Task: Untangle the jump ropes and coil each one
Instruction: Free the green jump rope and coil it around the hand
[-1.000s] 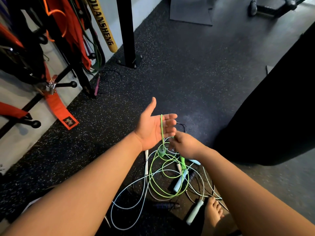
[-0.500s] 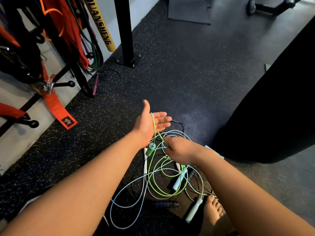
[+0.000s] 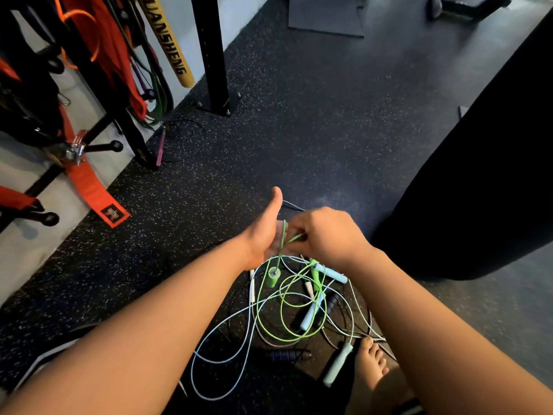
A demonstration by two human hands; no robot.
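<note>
Right hand [image 3: 326, 235] lifted green rope [image 3: 280, 253] over left hand [image 3: 263, 235].

**Legible text, head view.**

(a) Yellow padded bar [image 3: 167, 40], hanging among the gear at upper left. I read black capitals running lengthwise down its side: "UANSHENG". One more letter stands before the U, but the top edge of the view cuts it and I cannot tell which it is.

(b) Black label [image 3: 113, 213], at the lower end of the orange strap [image 3: 86, 181]. It bears small marks inside a border, too small for me to read from here.
</note>
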